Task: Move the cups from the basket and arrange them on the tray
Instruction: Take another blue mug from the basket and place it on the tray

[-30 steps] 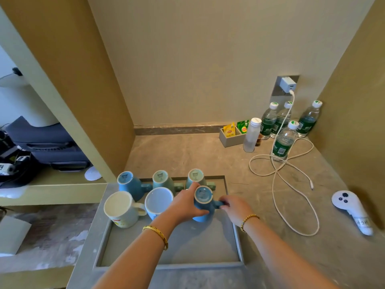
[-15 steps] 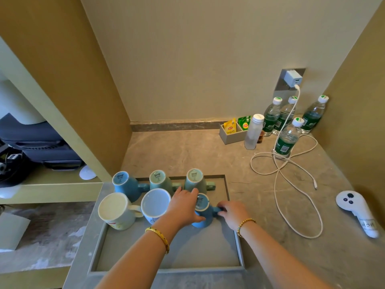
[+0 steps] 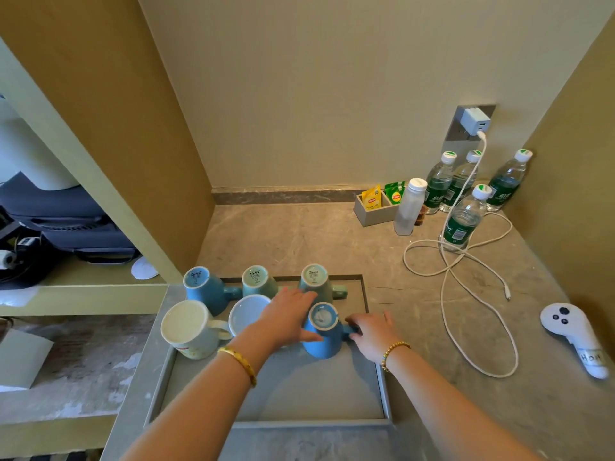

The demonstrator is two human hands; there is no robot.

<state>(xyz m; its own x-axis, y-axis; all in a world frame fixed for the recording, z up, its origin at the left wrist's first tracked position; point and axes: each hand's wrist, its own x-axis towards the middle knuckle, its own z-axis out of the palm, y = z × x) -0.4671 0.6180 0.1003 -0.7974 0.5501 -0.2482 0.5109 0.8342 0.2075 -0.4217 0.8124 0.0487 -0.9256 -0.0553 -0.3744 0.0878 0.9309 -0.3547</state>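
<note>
Blue cup [image 3: 322,337] upside down on tray [image 3: 382,387], between both hands: left hand [image 3: 289,316] flat against its side, right hand [image 3: 372,334] pinching handle. Lipton teabags [image 3: 372,198]; controller [image 3: 572,337] labelled "Hom".

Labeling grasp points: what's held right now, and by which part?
The upside-down blue cup on the tray. The right hand pinches its handle; the left hand touches its left side, fingers straight.

Glazed ceramic cups [image 3: 322,331] gleam on a matt grey tray [image 3: 382,387]; at two o'clock, clear plastic bottles [image 3: 461,217] stand on the veined, stone-look bench [image 3: 299,241].
</note>
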